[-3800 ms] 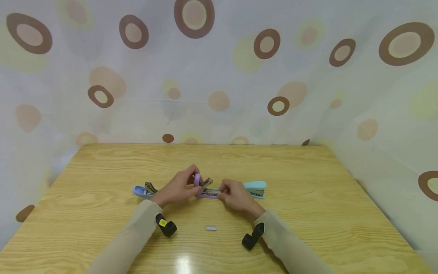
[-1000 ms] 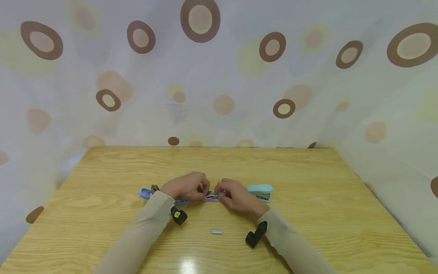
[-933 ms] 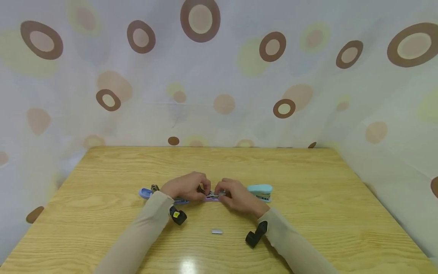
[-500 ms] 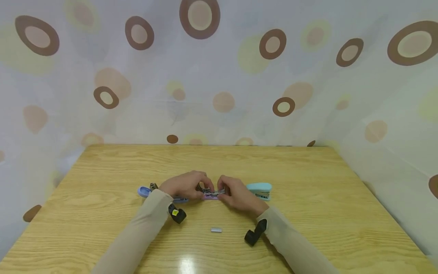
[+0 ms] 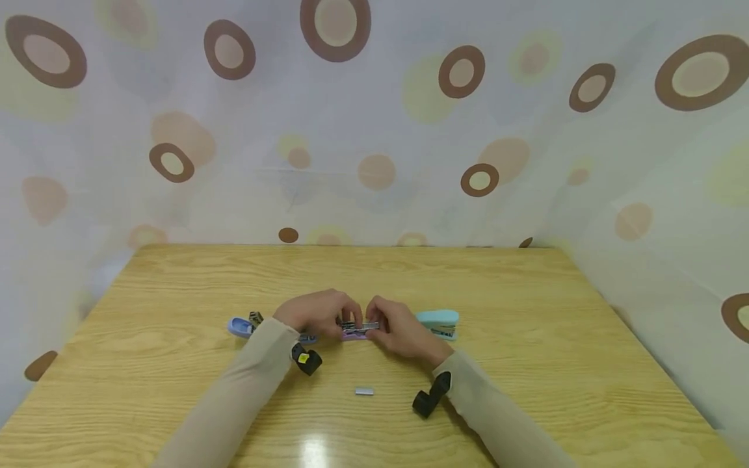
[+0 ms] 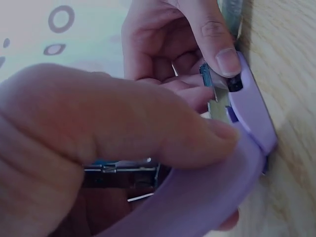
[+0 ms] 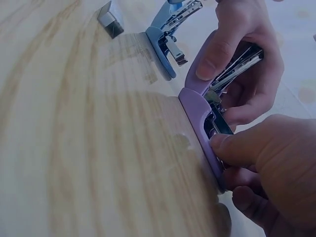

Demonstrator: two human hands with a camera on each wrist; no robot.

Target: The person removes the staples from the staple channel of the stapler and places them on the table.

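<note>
A purple stapler (image 5: 354, 337) lies on the table between both hands with its top cover (image 6: 217, 182) swung up from its base (image 7: 195, 108). My left hand (image 5: 318, 312) holds the raised cover, thumb on its outer side, while its index finger reaches down to the metal magazine. At the stapler's front end, my right hand (image 5: 404, 331) pinches the base and metal part between thumb and fingers. What lies under the right fingertips is hidden. A metal channel (image 7: 239, 66) sticks out under the cover beside the left hand.
A blue stapler (image 5: 240, 327), also opened up, lies left, partly behind the left forearm. On the right stands a closed teal stapler (image 5: 439, 318). A small strip of staples (image 5: 364, 392) lies in front on the wooden table (image 5: 526, 364). A patterned sheet hangs behind.
Since the earliest frame my left hand has turned over the cover, hiding it in the head view, its index finger moving to the magazine. My right hand stays at the front end, fingers shifting slightly.
</note>
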